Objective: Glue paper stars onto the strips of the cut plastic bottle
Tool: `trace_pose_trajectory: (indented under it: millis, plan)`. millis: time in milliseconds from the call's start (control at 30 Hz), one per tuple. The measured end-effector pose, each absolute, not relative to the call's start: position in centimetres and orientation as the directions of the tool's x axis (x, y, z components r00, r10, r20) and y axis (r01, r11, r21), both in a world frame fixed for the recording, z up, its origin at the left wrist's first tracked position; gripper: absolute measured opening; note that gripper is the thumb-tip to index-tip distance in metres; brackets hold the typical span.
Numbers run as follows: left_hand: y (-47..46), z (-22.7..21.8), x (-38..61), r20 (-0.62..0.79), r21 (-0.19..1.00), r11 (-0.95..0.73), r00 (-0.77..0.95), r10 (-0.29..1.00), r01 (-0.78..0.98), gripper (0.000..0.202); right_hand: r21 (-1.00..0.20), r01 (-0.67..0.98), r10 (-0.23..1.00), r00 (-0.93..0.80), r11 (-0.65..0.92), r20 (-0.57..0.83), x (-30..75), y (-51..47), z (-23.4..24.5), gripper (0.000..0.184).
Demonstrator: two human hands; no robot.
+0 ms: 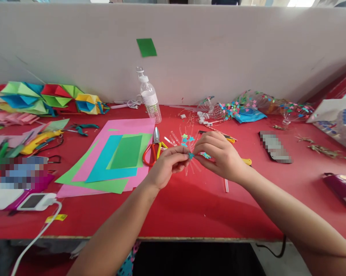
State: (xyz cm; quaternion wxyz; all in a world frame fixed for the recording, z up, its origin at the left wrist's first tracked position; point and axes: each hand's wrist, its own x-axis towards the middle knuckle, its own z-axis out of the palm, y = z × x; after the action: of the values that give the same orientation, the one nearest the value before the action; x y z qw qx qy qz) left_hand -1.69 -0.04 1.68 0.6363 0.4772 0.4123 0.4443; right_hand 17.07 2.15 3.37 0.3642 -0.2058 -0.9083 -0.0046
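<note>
In the middle of the head view, my left hand [174, 160] pinches a small teal paper star [191, 155] between thumb and fingers. Fingers curled, my right hand [219, 153] meets the same star from the other side. Behind and below the hands lies a clear plastic piece cut into spreading strips [175, 136], partly hidden by them. Green and blue stars [185, 137] sit on its strips. Beside my left hand are red-handled pliers [155, 147]. Partly covered by my right hand is a cutter with a yellow end [230, 140].
Coloured paper sheets [124, 153] lie to the left. A plastic bottle [150, 99] stands by the back wall [219, 50]. Star-covered bottle pieces [233, 109] are at the back right. A phone [275, 147] lies on the right; a white cable [56, 209] hangs over the front left edge.
</note>
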Motion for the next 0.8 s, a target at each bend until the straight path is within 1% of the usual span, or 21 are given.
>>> trace_pose_trajectory:
  millis: [100, 167, 233, 300, 333, 400, 467, 500, 600, 700, 800]
  plan:
    - [0.0, 1.8, -1.9, -0.099, 0.966, 0.162, 0.291, 0.952, -0.2, 0.01, -0.2, 0.332, 0.378, -0.652, 0.922, 0.658, 16.6, 2.2, 3.7, 0.007]
    - [0.2, 1.7, -2.0, -0.056, 0.977, 0.106, 0.261, 0.964, -0.183, 0.013, -0.223, 0.325, 0.388, -0.646, 0.919, 0.658, 16.6, 2.4, 4.3, 0.009]
    - [0.3, 1.5, -2.2, 0.037, 0.992, -0.016, 0.17, 0.985, -0.123, 0.018, -0.246, 0.351, 0.419, -0.599, 0.903, 0.682, 16.7, 2.7, 5.0, 0.01]
    - [0.5, 1.1, -2.4, 0.196, 0.98, -0.197, 0.059, 0.979, 0.012, 0.018, -0.293, 0.401, 0.479, -0.521, 0.868, 0.706, 17.1, 3.2, 5.7, 0.012]
    - [0.6, 0.9, -2.5, 0.295, 0.949, -0.295, 0.018, 0.955, 0.113, 0.015, -0.328, 0.423, 0.515, -0.477, 0.845, 0.712, 17.3, 3.5, 5.9, 0.013]
    - [0.8, 0.5, -2.5, 0.482, 0.823, -0.451, -0.005, 0.876, 0.344, 0.009, -0.413, 0.446, 0.591, -0.406, 0.794, 0.698, 17.7, 4.0, 6.0, 0.013]
    - [0.9, 0.0, -2.4, 0.608, 0.663, -0.53, 0.032, 0.793, 0.529, 0.008, -0.495, 0.443, 0.655, -0.367, 0.748, 0.661, 17.9, 4.5, 5.5, 0.012]
    - [1.0, -0.3, -2.3, 0.649, 0.592, -0.552, 0.058, 0.758, 0.588, 0.009, -0.525, 0.436, 0.677, -0.369, 0.731, 0.637, 18.0, 4.7, 5.1, 0.011]
    - [1.2, -0.9, -1.8, 0.726, 0.442, -0.6, 0.127, 0.676, 0.667, 0.011, -0.568, 0.41, 0.7, -0.433, 0.714, 0.568, 18.2, 5.1, 3.9, 0.009]
    - [1.3, -1.1, -1.6, 0.747, 0.384, -0.61, 0.155, 0.646, 0.693, 0.006, -0.595, 0.397, 0.71, -0.486, 0.699, 0.51, 18.4, 5.4, 3.4, 0.008]
    - [1.2, -0.8, -1.6, 0.759, 0.338, -0.612, 0.177, 0.627, 0.715, 0.005, -0.618, 0.406, 0.732, -0.487, 0.673, 0.477, 18.5, 5.4, 3.5, 0.008]
